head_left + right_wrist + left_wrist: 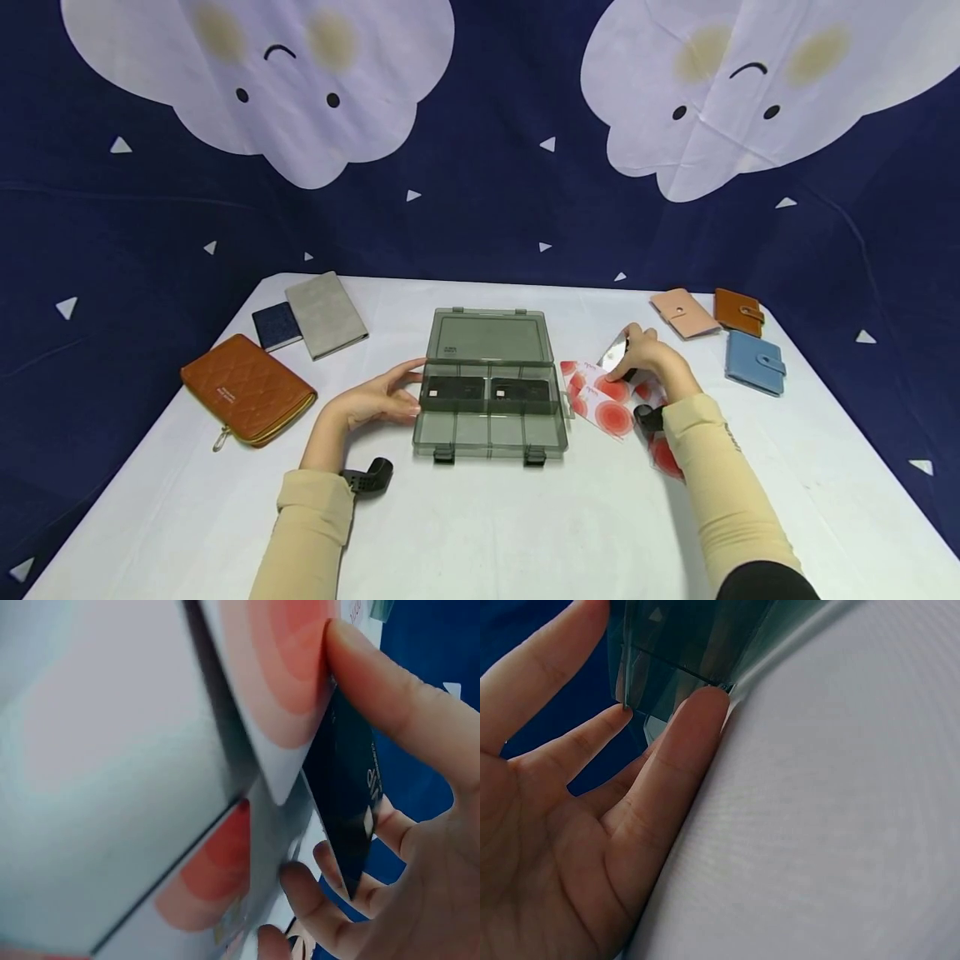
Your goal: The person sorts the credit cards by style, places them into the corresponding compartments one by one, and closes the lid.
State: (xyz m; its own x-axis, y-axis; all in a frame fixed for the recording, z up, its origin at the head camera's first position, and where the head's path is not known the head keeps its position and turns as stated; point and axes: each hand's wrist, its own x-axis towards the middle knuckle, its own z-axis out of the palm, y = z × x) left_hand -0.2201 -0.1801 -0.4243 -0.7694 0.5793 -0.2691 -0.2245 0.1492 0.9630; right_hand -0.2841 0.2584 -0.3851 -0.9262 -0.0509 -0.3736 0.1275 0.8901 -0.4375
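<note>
A translucent grey-green compartment box point(490, 433) stands with its lid raised at the back; black cards point(454, 390) lie in its two rear compartments. At the box's left side, my left hand point(378, 398) touches the wall with extended fingers. In the left wrist view, the thumb point(694, 727) rests along the box's lower edge. My right hand point(651, 358) is right of the box, over white cards with red circles point(613, 414). It holds a black card point(349, 780) between thumb and fingers, the thumb tip against a red-circled card point(281, 690).
On the left lie a brown quilted zip wallet point(247, 390), a navy booklet point(276, 325) and a grey notebook point(326, 315). Back right are a pink card holder point(684, 313), a brown one point(738, 311) and a blue one point(752, 362). A patterned curtain point(480, 225) hangs behind the table.
</note>
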